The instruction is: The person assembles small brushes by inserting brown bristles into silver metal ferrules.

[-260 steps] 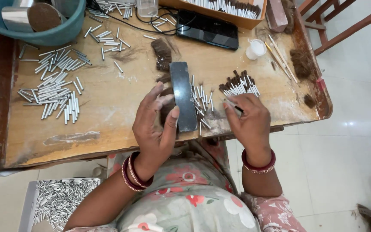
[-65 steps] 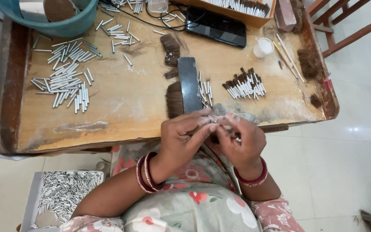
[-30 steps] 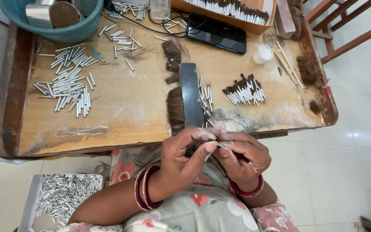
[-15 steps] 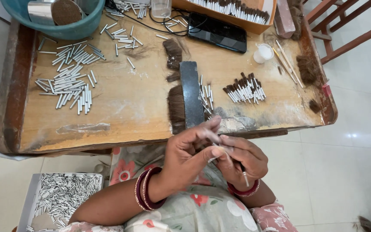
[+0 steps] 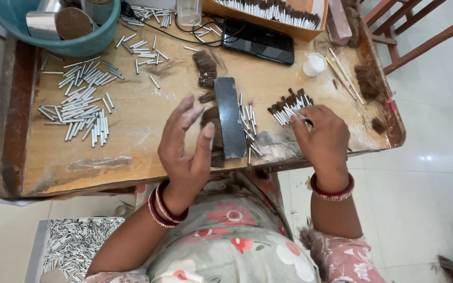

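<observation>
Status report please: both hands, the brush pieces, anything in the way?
Left hand open, empty, above the dark block. Right hand setting one piece on the bristle-tipped pile. Nothing in the way.

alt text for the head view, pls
A person's right hand sets a brown-tipped metal tube among a small pile of bristle-filled tubes on a worn wooden table, while the left hand hovers open near a dark flat metal bar. Loose silver tubes lie left.

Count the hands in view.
2. The left hand hovers open over the wooden table near the dark block; the right hand rests at the bristle-tipped tubes.
</observation>
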